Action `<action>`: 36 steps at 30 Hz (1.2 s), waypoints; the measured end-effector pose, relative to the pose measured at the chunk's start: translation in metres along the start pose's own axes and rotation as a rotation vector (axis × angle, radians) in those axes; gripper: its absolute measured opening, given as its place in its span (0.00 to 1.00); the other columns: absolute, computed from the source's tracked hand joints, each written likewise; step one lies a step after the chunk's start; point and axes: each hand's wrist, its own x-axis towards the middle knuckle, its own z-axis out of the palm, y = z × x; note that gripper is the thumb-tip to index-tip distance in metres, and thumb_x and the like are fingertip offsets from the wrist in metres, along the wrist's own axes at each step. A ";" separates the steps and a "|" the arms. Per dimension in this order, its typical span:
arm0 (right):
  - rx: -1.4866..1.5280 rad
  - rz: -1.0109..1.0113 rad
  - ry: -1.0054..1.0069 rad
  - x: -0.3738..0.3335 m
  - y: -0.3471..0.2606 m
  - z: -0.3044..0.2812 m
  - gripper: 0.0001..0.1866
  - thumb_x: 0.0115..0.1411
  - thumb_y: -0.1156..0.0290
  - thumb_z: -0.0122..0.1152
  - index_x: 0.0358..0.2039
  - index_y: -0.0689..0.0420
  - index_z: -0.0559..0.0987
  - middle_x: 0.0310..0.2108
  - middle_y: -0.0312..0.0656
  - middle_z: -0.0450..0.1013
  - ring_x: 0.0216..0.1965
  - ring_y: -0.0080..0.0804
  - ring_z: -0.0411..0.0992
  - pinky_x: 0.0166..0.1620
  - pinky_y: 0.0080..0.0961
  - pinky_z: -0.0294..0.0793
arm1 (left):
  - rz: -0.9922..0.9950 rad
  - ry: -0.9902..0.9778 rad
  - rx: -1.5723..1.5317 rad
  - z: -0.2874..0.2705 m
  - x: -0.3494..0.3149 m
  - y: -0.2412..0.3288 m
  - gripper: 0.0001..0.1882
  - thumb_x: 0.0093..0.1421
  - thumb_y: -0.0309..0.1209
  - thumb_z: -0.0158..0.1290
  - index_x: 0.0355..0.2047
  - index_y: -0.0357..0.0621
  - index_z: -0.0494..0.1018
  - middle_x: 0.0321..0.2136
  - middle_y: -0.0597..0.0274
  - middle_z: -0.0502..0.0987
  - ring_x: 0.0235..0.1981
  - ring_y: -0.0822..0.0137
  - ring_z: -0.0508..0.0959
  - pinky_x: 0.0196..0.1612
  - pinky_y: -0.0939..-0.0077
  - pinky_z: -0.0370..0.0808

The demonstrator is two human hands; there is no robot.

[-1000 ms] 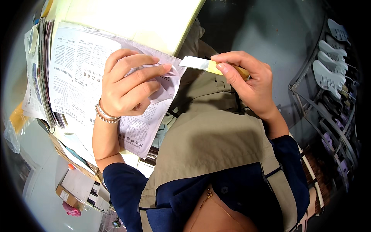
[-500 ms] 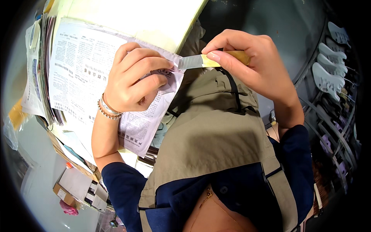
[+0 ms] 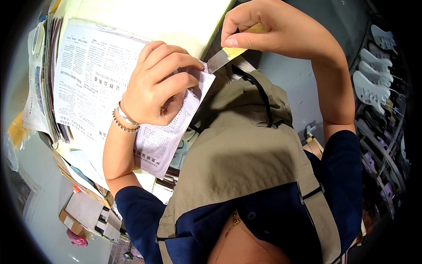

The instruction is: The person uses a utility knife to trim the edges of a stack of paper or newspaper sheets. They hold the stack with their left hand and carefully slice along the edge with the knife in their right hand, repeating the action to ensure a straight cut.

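My left hand [image 3: 160, 83], with a silver bangle and a beaded bracelet at the wrist, has its fingers bent over a printed newspaper sheet [image 3: 154, 152]. It grips the sheet near its right edge. My right hand [image 3: 259, 31] is closed round the yellow grip of a cutter blade [image 3: 216, 61], a flat grey strip with faint cross lines. The blade slants down to the left, and its tip is hidden at the paper's edge beside my left fingertips. Part of the yellow grip is hidden in my palm.
The newspaper lies on a pale tabletop [image 3: 176, 20]. A stack of papers [image 3: 50, 79] stands at its left, with a tape roll [image 3: 38, 42] on it. White cut-out shapes [image 3: 371, 88] hang at the right. Boxes [image 3: 83, 211] stand at lower left; my khaki apron [image 3: 246, 154] fills the middle.
My right hand has moved away from me and slightly left, turning the blade from nearly level to a slant. My left hand has shifted slightly, still on the newspaper.
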 end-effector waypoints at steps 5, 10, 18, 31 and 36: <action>-0.080 -0.058 -0.021 0.006 0.016 0.004 0.11 0.63 0.66 0.61 0.35 0.63 0.80 0.23 0.38 0.76 0.23 0.21 0.67 0.29 0.20 0.69 | -0.012 -0.007 -0.002 0.001 -0.001 0.000 0.15 0.33 0.19 0.51 0.26 0.45 0.72 0.39 0.61 0.78 0.40 0.55 0.74 0.47 0.60 0.68; -0.049 -0.185 0.038 0.021 0.045 0.017 0.11 0.59 0.66 0.61 0.33 0.62 0.81 0.20 0.38 0.74 0.20 0.23 0.69 0.26 0.22 0.67 | 0.033 -0.021 0.005 0.002 -0.003 -0.006 0.16 0.31 0.23 0.50 0.26 0.42 0.73 0.40 0.55 0.79 0.39 0.52 0.75 0.47 0.56 0.69; 0.037 -0.215 -0.069 0.028 0.055 0.019 0.11 0.60 0.66 0.61 0.34 0.62 0.82 0.21 0.34 0.73 0.20 0.19 0.66 0.26 0.18 0.65 | -0.012 -0.014 -0.032 0.001 -0.003 -0.003 0.16 0.33 0.19 0.51 0.28 0.44 0.73 0.39 0.61 0.78 0.41 0.55 0.74 0.48 0.60 0.68; 0.039 -0.115 -0.034 0.015 0.044 0.061 0.07 0.63 0.71 0.60 0.36 0.61 0.81 0.27 0.33 0.76 0.22 0.16 0.65 0.27 0.16 0.65 | 0.074 0.048 -0.084 0.000 -0.010 -0.010 0.13 0.35 0.19 0.52 0.26 0.43 0.74 0.37 0.58 0.79 0.42 0.53 0.78 0.52 0.57 0.70; 0.237 -0.158 -0.033 0.012 0.044 0.105 0.08 0.60 0.71 0.62 0.35 0.62 0.81 0.23 0.37 0.75 0.21 0.19 0.69 0.28 0.19 0.69 | -0.076 0.085 -0.372 -0.009 -0.025 -0.023 0.04 0.44 0.23 0.53 0.22 0.42 0.70 0.28 0.57 0.74 0.39 0.56 0.78 0.55 0.52 0.69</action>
